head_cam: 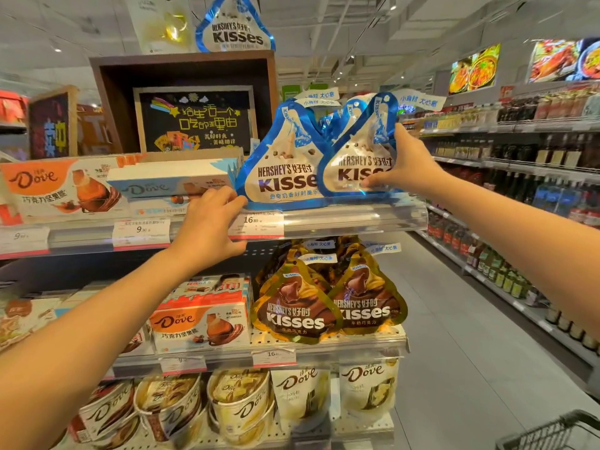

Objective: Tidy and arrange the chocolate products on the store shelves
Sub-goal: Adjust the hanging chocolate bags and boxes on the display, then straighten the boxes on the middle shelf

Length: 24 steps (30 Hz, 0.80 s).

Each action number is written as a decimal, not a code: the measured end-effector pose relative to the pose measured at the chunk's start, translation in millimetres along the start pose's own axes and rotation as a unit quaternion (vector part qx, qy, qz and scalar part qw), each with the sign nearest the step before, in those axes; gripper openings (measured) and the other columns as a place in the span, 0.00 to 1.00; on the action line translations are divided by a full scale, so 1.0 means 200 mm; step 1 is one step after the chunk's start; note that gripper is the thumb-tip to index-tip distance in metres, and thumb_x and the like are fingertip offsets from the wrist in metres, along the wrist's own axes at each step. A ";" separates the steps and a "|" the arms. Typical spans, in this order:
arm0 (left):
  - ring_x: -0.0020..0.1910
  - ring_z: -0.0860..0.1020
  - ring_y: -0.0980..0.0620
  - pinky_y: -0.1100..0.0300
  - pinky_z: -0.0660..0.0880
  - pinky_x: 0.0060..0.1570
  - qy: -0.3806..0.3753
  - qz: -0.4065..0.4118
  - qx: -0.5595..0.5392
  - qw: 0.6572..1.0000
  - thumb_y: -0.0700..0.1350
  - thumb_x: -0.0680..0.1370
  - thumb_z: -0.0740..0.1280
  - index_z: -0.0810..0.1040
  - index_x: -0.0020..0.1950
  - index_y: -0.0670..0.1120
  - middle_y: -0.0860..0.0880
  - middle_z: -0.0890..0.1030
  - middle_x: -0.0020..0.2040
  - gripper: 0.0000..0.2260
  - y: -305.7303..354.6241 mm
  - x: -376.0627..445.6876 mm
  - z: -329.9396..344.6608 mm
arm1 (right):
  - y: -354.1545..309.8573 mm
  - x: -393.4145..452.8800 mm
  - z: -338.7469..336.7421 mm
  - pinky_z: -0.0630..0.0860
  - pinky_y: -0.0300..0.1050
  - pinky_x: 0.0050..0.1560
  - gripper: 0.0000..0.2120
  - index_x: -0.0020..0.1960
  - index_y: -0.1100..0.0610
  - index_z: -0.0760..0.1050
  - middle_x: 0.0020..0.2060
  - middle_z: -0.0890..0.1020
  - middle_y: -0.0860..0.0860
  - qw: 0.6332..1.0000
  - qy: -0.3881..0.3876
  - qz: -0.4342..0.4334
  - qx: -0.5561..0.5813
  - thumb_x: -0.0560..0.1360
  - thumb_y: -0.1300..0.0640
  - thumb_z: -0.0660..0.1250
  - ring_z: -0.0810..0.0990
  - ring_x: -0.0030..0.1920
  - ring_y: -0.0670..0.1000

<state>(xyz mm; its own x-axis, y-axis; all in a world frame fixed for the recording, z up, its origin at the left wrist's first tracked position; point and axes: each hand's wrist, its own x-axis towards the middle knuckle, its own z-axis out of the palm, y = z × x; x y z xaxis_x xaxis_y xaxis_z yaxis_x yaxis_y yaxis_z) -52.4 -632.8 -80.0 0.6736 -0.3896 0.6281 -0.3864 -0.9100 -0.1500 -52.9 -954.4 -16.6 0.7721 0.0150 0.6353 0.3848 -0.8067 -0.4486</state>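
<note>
Lower shelves: round Dove chocolate tubs and gold teardrop Kisses pouches stood roughly faced, apparently done. Top shelf: the left hand pinched the lower corner of the left blue-and-white teardrop Kisses pouch; the right hand gripped the right blue-and-white pouch upright, overlapping it. Straightening this row appeared unfinished; the pale-blue Dove box behind sat askew.

I read "HERSHEY'S KISSES" on the blue bag on the top shelf, and the same on the blue bag beside it. Left of them, "Dove" on an orange box and a pale blue box. Price tags below: "16.80" and "9.90". Under the blue bags, gold bags say "HERSHEY'S KISSES".
</note>
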 end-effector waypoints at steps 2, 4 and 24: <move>0.61 0.67 0.46 0.49 0.66 0.60 0.001 0.000 -0.001 1.000 0.51 0.66 0.75 0.70 0.66 0.46 0.46 0.71 0.62 0.31 0.00 0.00 0.00 | 0.01 -0.03 0.02 0.76 0.48 0.55 0.42 0.67 0.58 0.61 0.63 0.75 0.53 1.000 0.011 -0.008 0.005 0.60 0.56 0.80 0.75 0.60 0.53; 0.61 0.67 0.46 0.49 0.66 0.60 0.002 -0.001 -0.002 1.000 0.51 0.66 0.75 0.69 0.67 0.46 0.46 0.71 0.62 0.31 0.00 -0.01 0.00 | 0.02 -0.04 0.03 0.76 0.47 0.54 0.40 0.67 0.58 0.61 0.62 0.74 0.53 1.000 0.007 -0.013 0.005 0.62 0.56 0.79 0.75 0.59 0.52; 0.65 0.66 0.48 0.52 0.64 0.64 0.041 0.095 -0.045 0.994 0.52 0.70 0.73 0.69 0.68 0.48 0.46 0.70 0.66 0.29 -0.22 -0.17 -0.02 | -0.35 -0.22 0.31 0.67 0.36 0.48 0.14 0.55 0.66 0.70 0.47 0.72 0.56 0.942 0.220 -0.249 0.043 0.73 0.60 0.64 0.72 0.44 0.48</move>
<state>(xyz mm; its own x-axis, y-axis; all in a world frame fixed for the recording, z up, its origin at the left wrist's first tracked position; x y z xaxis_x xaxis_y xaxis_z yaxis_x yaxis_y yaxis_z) -60.1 -580.1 -91.9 0.5303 -0.5372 0.6559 -0.5591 -0.8032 -0.2057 -82.5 -861.1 -52.8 0.2081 0.1177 0.9710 0.6976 -0.7137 -0.0629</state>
